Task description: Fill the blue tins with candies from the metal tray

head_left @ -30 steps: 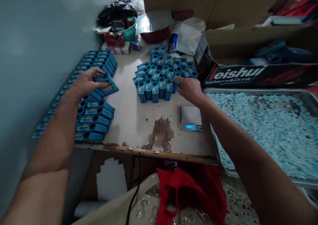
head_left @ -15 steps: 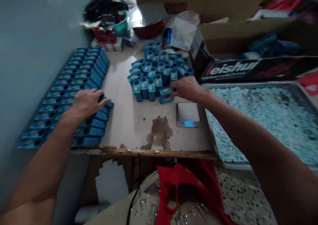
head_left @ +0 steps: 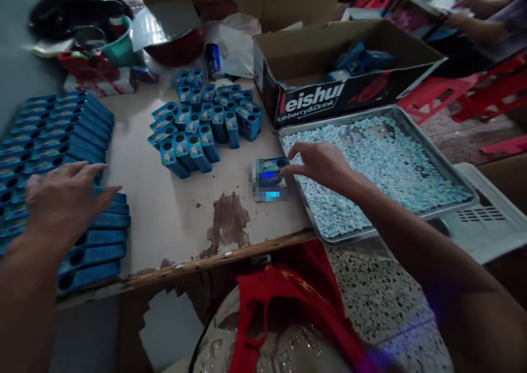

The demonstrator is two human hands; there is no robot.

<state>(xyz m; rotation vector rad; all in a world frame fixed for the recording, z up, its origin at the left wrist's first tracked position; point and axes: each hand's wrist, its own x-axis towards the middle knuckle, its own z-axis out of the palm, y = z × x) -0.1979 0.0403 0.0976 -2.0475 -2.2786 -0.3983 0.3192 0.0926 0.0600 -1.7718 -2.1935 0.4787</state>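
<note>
My left hand [head_left: 63, 197] lies flat, fingers spread, on the rows of blue boxes [head_left: 61, 148] laid down along the table's left side. My right hand [head_left: 323, 164] reaches over the corner of a metal tray [head_left: 415, 128] full of pale blue candies [head_left: 382, 170]. Its fingertips touch one blue box [head_left: 272, 171] that sits on a small white scale [head_left: 267, 189] near the tray's left edge. A cluster of upright blue boxes [head_left: 201, 123] stands in the middle of the table [head_left: 173, 208].
A cardboard box [head_left: 337, 73] with more blue items sits behind the tray. Bowls, a can and bags crowd the table's far end. Red cloth [head_left: 288, 307] hangs below the front edge. Red stools and another person's arm [head_left: 477, 21] are at the upper right.
My left hand set its box down in the left rows and now rests flat. My right hand carried one box from the cluster to the white scale by the tray. The view swung right.
</note>
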